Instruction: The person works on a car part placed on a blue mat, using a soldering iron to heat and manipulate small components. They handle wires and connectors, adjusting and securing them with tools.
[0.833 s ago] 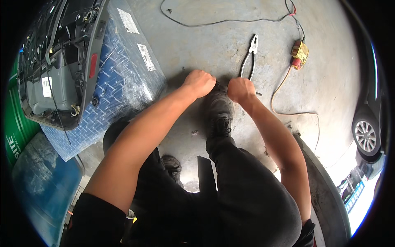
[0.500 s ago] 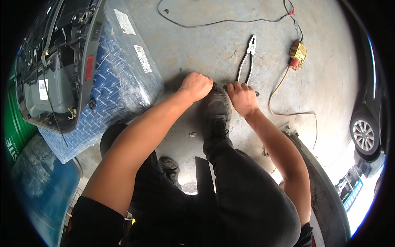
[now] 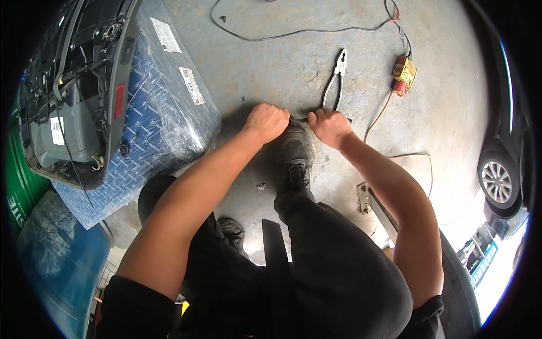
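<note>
My left hand (image 3: 267,122) is a fist just beyond the toe of my dark work shoe (image 3: 294,148). To its right, my right hand (image 3: 331,129) is closed, knuckles up, beside the same toe. A thin dark bar-like piece (image 3: 301,120) shows in the gap between the fists, and a short dark end pokes out past my right hand. Most of it is hidden by my fingers, so its kind cannot be made out. Long-handled pliers (image 3: 337,76) with a bright head lie on the floor just beyond my right hand, their handles toward it.
A yellow and red connector box (image 3: 404,75) on a cable lies at right. Far off runs a black cable (image 3: 305,32). Plastic-wrapped blue packaging (image 3: 152,141) under a dark car panel (image 3: 73,96) stands at left. A parked car's wheel (image 3: 498,181) is at far right.
My right elbow has swung outward to the right, and the right hand has moved slightly. Both fists stay closed by the shoe toe. The whole view has shifted a little.
</note>
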